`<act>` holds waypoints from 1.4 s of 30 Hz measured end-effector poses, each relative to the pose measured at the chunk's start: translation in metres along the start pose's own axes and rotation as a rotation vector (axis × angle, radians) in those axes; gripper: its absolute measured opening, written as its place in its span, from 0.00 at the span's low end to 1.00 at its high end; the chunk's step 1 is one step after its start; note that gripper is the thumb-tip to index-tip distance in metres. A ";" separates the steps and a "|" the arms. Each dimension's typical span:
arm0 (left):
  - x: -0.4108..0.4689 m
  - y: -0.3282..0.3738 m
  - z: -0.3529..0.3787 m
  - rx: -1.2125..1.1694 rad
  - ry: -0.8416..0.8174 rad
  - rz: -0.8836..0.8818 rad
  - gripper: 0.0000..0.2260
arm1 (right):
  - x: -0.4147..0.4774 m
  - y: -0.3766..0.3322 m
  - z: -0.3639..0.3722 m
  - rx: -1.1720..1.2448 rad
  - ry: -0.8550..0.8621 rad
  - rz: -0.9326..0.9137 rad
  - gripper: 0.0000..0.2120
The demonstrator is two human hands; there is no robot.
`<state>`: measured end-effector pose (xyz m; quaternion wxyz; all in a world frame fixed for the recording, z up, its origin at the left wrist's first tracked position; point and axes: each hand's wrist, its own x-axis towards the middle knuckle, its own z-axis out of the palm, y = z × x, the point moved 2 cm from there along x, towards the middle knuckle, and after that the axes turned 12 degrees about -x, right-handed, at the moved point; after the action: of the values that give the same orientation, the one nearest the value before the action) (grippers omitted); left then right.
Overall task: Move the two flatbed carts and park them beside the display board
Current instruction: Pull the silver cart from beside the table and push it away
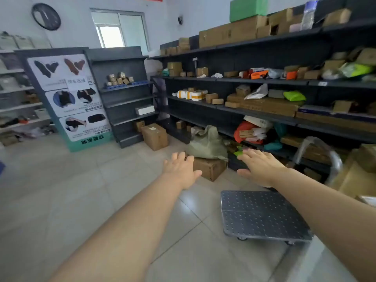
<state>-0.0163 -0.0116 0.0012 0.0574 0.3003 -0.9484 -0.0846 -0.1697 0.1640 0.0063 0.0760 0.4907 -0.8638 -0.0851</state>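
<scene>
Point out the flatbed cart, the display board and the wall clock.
flatbed cart (262,216): head view, middle of its perforated deck.
display board (69,98): head view, middle poster panel.
wall clock (46,16): head view, its face.

A round wall clock (46,16) hangs upper left, a window (120,29) at top centre. Dark shelving (264,82) on the right carries cardboard boxes (mostly small). A green sack (206,143) rests on a carton (209,167) mid-frame.

A white paper sign (78,83) reading "停车区域" is taped on the display board (67,96); the board's other print appears mirrored and cannot be read.
</scene>
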 end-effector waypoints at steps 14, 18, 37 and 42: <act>0.073 0.132 0.080 -0.025 -0.190 0.164 0.27 | -0.033 0.134 0.071 0.011 -0.170 0.256 0.28; 0.106 0.182 0.108 -0.014 -0.250 0.202 0.28 | -0.034 0.186 0.097 0.029 -0.203 0.299 0.28; 0.231 0.349 0.174 -0.027 -0.351 0.262 0.28 | -0.002 0.369 0.175 0.076 -0.263 0.367 0.27; 0.266 0.353 0.183 -0.029 -0.383 0.265 0.28 | 0.018 0.388 0.193 0.065 -0.279 0.381 0.27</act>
<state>-0.4591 0.1415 -0.0942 -0.1089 0.1506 -0.9717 -0.1456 -0.5445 0.3580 -0.0943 -0.0455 0.3046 -0.9452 -0.1083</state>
